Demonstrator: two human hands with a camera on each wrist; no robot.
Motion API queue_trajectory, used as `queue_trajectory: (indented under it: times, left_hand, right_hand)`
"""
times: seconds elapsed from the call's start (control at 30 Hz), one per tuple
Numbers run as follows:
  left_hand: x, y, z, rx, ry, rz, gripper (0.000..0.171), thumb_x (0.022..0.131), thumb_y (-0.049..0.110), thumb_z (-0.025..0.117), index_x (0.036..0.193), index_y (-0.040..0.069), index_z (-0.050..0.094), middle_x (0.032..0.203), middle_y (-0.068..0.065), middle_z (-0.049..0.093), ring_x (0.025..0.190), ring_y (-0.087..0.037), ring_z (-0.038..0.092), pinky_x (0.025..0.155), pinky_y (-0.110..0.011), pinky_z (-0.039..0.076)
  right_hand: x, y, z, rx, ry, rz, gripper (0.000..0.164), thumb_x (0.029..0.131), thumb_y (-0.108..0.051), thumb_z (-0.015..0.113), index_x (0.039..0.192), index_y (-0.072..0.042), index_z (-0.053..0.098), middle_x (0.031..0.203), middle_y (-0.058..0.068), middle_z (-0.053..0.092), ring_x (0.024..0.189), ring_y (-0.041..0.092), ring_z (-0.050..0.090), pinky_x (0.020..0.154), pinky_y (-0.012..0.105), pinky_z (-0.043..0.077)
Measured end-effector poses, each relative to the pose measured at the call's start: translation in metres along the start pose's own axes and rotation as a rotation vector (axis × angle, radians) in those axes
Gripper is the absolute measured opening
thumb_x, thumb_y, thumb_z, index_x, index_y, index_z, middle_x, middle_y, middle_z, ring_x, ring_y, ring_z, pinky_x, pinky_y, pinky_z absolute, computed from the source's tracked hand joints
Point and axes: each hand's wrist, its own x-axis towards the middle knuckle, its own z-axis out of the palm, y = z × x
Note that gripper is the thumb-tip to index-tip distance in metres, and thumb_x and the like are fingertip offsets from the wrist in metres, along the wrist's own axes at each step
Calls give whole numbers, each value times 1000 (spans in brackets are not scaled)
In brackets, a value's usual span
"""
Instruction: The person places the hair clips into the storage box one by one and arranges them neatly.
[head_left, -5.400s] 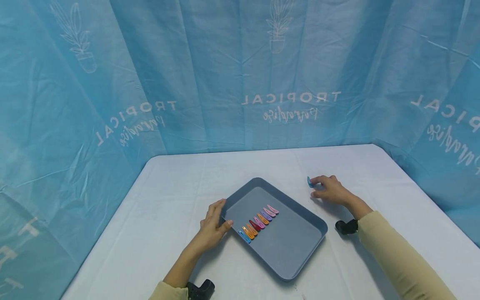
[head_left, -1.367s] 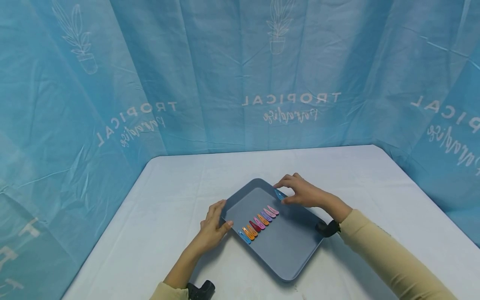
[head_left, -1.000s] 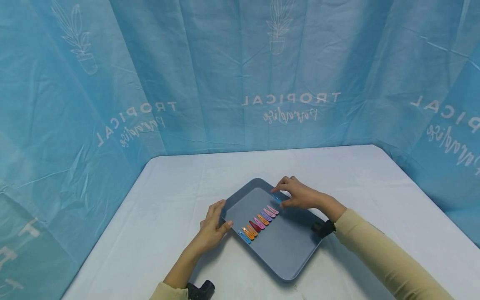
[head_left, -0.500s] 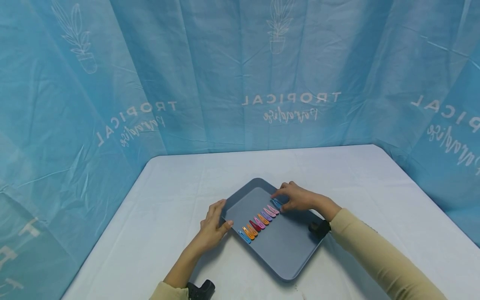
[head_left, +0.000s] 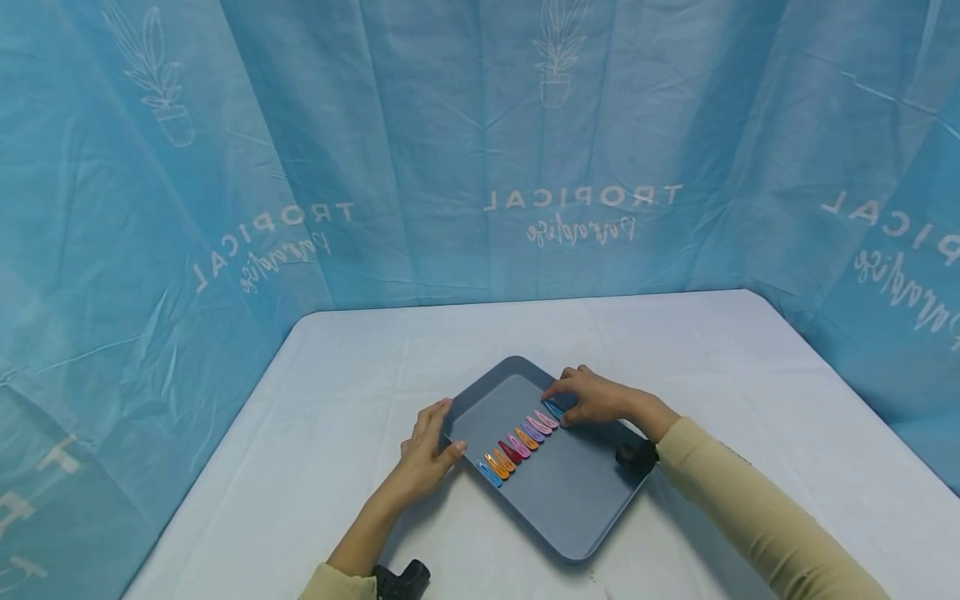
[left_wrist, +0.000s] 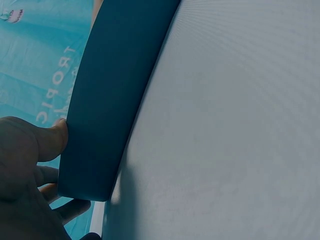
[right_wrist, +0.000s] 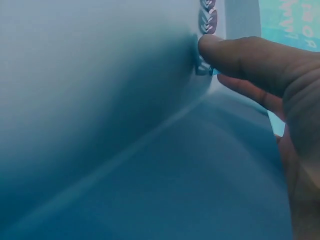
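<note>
A grey rectangular tray [head_left: 577, 508] lies turned at an angle on the white table. My left hand [head_left: 425, 454] holds its left corner, thumb at the rim and fingers along the outside; the left wrist view shows the tray's outer wall [left_wrist: 115, 100] beside the thumb. Inside, snap hair clips lie in a slanted row: a blue clip [head_left: 489, 473] at the near end, then orange, a red clip [head_left: 510, 452], and several pink, orange and purple ones. At the far end my right hand [head_left: 592, 395] pinches another blue hair clip [head_left: 553, 409], low at the tray floor and partly hidden by the thumb.
A white cloth [head_left: 360, 375] covers the table. Blue printed curtains [head_left: 450, 150] hang behind it and along both sides. A black wrist device [head_left: 636, 457] on the right wrist hangs over the tray; another black wrist device [head_left: 403, 579] sits on the left wrist.
My right hand has carried the blue hair clip from the table right of the tray to the row's far end and lowered it. The left hand has stayed on the tray.
</note>
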Motion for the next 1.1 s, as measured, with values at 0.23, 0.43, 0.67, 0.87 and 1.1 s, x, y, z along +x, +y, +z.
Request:
queue_trajectory:
  times: [0.23,0.43,0.67,0.87,1.1]
  left_hand:
    - [0,-1,0,4,2,3,65,94,20,57,148,1,24,150,-21,23,139,-44,25,97,-69,16]
    - [0,0,0,1,5,2,65,94,20,56,148,0,24,150,-21,23,139,-44,24,98,-70,15]
    - [0,2,0,2,4,6,65,94,19,56,147,-1,25,150,-21,24,138,-43,26,97,-67,17]
    - [0,2,-1,19,4,9,65,94,20,56,147,-1,25,150,-21,25,138,-43,25,98,-68,16]
    - [1,3,-4,39,-10,-4,64,96,23,54,148,0,25,150,-20,25,137,-41,25,100,-67,15]
  right_hand:
    - [1,1,3,-13,3,6,44,82,-23,72,125,-21,62,121,10,54,107,24,42,91,46,42]
    - [1,0,3,-13,3,3,44,82,-23,72,124,-21,62,121,10,53,108,24,42,91,47,43]
    - [-1,0,1,4,-11,13,46,82,-25,72,127,-22,60,122,10,53,109,25,42,92,48,42]
    - [-4,-1,-4,44,-8,11,50,83,-27,71,129,-19,57,126,11,52,112,26,42,95,51,42]
    - [-11,-1,-12,85,67,-2,49,88,-34,65,132,-15,55,129,11,51,117,28,42,95,53,42]
